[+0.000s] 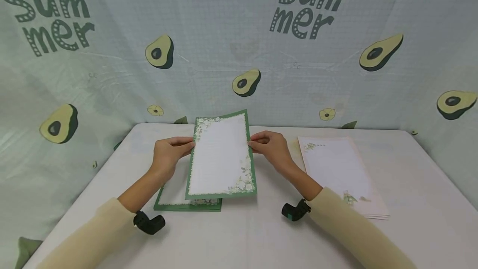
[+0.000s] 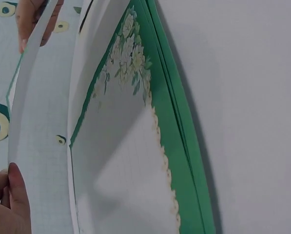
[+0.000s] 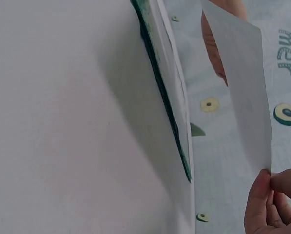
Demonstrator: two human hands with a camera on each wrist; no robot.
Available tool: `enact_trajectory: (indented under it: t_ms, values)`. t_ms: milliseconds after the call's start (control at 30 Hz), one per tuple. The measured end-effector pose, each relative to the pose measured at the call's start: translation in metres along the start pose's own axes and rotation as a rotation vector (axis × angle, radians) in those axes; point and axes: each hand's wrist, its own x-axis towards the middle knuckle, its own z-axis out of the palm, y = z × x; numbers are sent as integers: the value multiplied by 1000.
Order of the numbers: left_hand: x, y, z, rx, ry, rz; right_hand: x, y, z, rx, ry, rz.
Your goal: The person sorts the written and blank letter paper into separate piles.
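Both hands hold up one sheet of green-bordered stationery paper [image 1: 222, 157], printed with white flowers at two corners. My left hand [image 1: 167, 155] pinches its left edge between thumb and fingers, and my right hand [image 1: 271, 147] pinches the right edge. The sheet is raised above the table and tilted, its plain back showing in the right wrist view. Below and to its left lies a stack of the same green-bordered sheets [image 1: 175, 190], partly hidden by the raised one. In the left wrist view, the stack's top sheet [image 2: 121, 146] shows a flowered corner and scalloped border.
On the right of the white table [image 1: 246, 240] lies a stack of pale pink-edged paper [image 1: 336, 169] with small leaf prints, partly behind the right forearm. A hanging cloth [image 1: 209, 20] with avocado prints rises behind the table. Each wrist wears a black camera [image 1: 149, 222].
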Motion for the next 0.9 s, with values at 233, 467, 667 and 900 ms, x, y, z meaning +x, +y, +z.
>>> enact_trajectory:
  t_ms: [233, 467, 667, 900]
  values:
    - [1, -3, -16, 6, 46, -5, 8, 4, 23, 123, 29, 44]
    - [-1, -5, -31, 1, 76, -26, 11, 4, 47, 176, 74, 73]
    - [-1, -5, -51, 148, 59, 15, 10, 3, 67, 167, 75, 88]
    - [5, -11, -71, 277, 17, 3, 7, 1, 84, 107, 57, 162]
